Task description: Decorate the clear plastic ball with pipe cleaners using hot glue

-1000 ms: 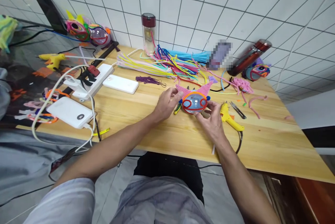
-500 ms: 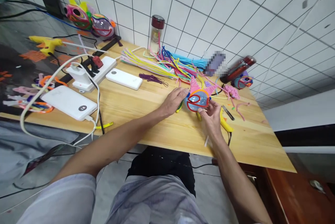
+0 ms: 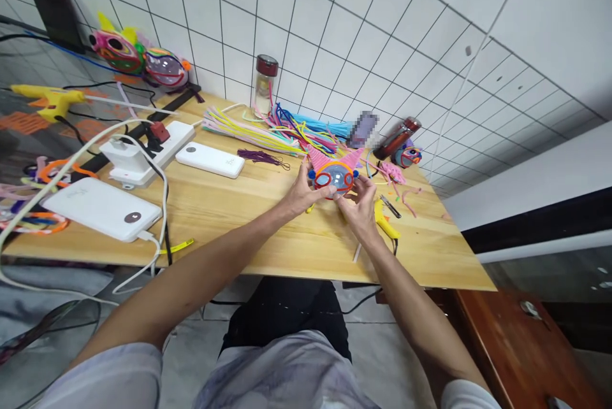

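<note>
Between my two hands is a pipe-cleaner animal head (image 3: 338, 178), a clear ball with red loops, an orange band, blue knobs at the sides and two pink pointed ears. My left hand (image 3: 306, 192) grips its left side, thumb laid across the lower front. On the other side my right hand (image 3: 359, 205) is closed around the lower right edge, some fingers hidden behind it. A yellow hot glue gun (image 3: 386, 221) lies just right of my right hand, near a dark slim cutter (image 3: 391, 206). Pink pipe-cleaner scraps (image 3: 393, 173) lie beyond.
Bundled pipe cleaners (image 3: 258, 132) lie along the wall beside a glass bottle (image 3: 266, 84). Power banks (image 3: 210, 160) and a power strip (image 3: 157, 154) with looping cables occupy the left. Another glue gun (image 3: 48, 100) and finished figures (image 3: 119, 52) are further left; a dark red flask (image 3: 398, 137) leans at right.
The animal head has turned to face me more squarely, its ears now level. My left thumb has come across its front. The whole view has shifted, with things appearing further left.
</note>
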Tool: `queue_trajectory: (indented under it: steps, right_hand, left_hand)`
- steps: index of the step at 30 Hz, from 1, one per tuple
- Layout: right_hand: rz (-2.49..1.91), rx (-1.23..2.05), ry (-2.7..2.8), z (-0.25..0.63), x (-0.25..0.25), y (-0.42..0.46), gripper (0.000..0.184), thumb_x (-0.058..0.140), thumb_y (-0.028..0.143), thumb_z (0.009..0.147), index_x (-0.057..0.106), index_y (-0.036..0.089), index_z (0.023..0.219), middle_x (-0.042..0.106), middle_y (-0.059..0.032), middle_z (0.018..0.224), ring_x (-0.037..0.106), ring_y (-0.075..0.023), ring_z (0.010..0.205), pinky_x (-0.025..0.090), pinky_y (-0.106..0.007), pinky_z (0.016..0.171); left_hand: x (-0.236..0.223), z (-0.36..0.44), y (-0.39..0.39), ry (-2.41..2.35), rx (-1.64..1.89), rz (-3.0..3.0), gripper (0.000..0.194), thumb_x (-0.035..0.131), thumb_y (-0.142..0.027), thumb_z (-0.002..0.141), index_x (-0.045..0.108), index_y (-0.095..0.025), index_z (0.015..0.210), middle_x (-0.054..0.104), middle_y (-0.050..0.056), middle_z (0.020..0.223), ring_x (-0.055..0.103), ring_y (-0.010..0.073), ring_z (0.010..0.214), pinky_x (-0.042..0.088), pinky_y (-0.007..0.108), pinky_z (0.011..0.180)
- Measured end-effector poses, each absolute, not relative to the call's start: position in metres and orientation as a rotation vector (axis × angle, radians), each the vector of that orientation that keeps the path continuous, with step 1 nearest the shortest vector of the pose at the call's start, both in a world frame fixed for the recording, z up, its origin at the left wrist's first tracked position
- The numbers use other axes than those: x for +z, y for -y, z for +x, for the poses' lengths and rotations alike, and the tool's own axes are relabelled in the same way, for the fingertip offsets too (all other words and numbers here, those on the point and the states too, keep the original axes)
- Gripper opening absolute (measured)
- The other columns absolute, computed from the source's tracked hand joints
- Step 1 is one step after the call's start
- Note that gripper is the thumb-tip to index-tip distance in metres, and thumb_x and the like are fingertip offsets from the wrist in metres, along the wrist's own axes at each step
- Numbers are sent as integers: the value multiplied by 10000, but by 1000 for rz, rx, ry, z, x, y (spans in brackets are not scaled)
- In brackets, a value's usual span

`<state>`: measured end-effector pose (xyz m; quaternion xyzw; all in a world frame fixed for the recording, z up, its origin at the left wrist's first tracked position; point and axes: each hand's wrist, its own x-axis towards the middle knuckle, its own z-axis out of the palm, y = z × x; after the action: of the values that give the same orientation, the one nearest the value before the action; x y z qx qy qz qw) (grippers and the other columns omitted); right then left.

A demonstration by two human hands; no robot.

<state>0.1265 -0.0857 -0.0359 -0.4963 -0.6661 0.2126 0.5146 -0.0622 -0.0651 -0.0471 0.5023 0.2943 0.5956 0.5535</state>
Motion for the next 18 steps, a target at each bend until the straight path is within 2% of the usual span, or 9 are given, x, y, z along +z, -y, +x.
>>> queue_trajectory:
  steps: [5, 8, 14, 18]
  right_hand:
    - [-1218, 449, 1699, 122, -36, 88, 907, 883, 546, 807, 375, 267, 1504, 618, -205, 1469, 686, -311, 1224, 616, -495, 955]
    - [-1194, 544, 1701, 125, -31, 88, 936, 895, 563, 785, 394, 276, 1523, 602, -202, 1504, 683, -310, 1228, 621, -497, 950]
    - [-1164, 844, 1572, 138, -9, 85, 632, 823, 594, 864, 585, 300, 1370, 661, -130, 1486, 702, -282, 1182, 608, -482, 986]
    - [-1180, 896, 1494, 136, -2, 85, 533, 796, 618, 863, 675, 295, 1270, 728, -90, 1382, 705, -280, 1134, 616, -420, 879]
  left_hand:
    - [-51, -64, 60, -801, 1452, 1137, 746, 965, -460, 661, 536, -212, 1218, 690, 84, 1254, 702, 251, 1122, 583, 407, 1027]
    - [-51, -67, 58, -792, 1441, 1065, 716, 969, -442, 639, 559, -214, 1180, 703, 57, 1180, 699, 237, 1077, 579, 392, 1010]
    - [-43, -70, 61, -710, 1363, 908, 682, 965, -437, 639, 558, -234, 1148, 703, 10, 1114, 696, 195, 1004, 599, 374, 958]
    - [-38, -70, 64, -697, 1348, 916, 699, 959, -484, 641, 557, -244, 1159, 700, 10, 1124, 698, 198, 1003, 611, 372, 924]
